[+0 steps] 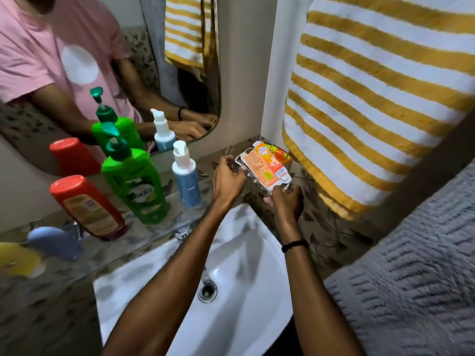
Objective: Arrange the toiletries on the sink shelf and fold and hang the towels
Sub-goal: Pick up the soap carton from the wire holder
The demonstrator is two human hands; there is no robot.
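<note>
Left hand and right hand fingers pinch the carton; slackening could drop it below them, into the sink

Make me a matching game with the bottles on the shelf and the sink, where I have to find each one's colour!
Things:
1. pump bottle
2. flat-capped bottle
3. spray bottle
4. sink

Colours:
A. blue with a white top
B. white
C. green
D. red

Pairs: 1-C, 2-D, 3-A, 4-B
</note>
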